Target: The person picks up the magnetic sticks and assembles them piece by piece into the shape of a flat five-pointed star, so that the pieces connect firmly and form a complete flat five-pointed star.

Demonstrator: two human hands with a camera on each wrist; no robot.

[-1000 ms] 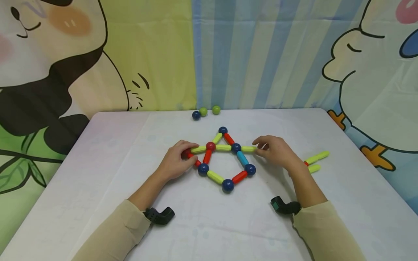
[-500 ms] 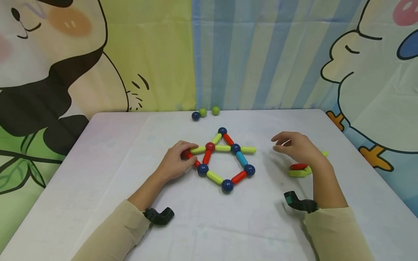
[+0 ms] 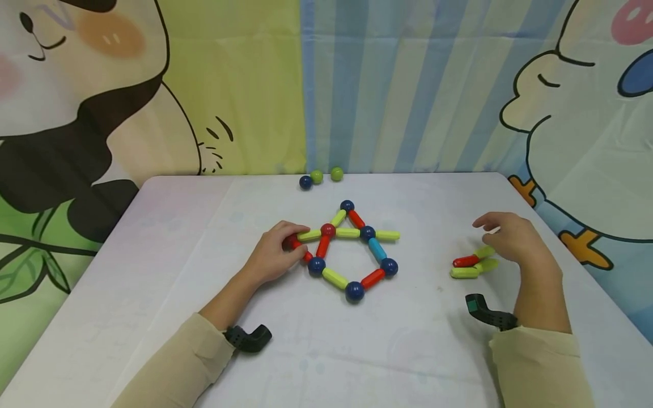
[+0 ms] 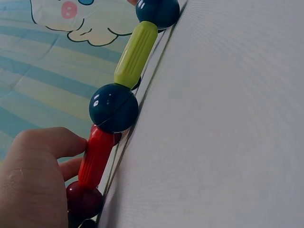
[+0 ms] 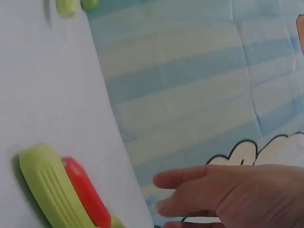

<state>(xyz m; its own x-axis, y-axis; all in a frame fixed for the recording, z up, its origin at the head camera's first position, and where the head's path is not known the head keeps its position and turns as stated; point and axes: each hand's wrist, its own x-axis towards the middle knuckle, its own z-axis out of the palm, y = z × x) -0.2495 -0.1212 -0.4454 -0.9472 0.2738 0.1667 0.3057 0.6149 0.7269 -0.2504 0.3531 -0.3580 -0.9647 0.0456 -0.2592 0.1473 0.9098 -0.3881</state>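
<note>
A flat figure of magnetic rods and balls lies mid-table in the head view. Its dark blue ball (image 3: pixel 354 292) is nearest, its red ball (image 3: pixel 328 230) further back, and a yellow-green rod (image 3: pixel 388 235) sticks out free to the right. My left hand (image 3: pixel 275 249) holds the figure's left corner; in the left wrist view the thumb and a finger pinch a red rod (image 4: pixel 96 156) between a red ball (image 4: pixel 84 199) and a blue ball (image 4: pixel 114 108). My right hand (image 3: pixel 512 238), fingers loosely bent and holding nothing, hovers by loose rods: a red rod (image 3: pixel 465 261) and several yellow-green rods (image 3: pixel 464 273).
A loose dark blue ball (image 3: pixel 305 182) and two green balls (image 3: pixel 336 174) lie at the table's back edge. A printed cloth (image 3: pixel 398 85) hangs behind the white table (image 3: pixel 204 215). Both wrists carry a black camera mount (image 3: pixel 250 338).
My right hand has left the end of the yellow-green rod and moved right, over to the loose rods, uncovering several of them. The left hand has stayed at the corner.
</note>
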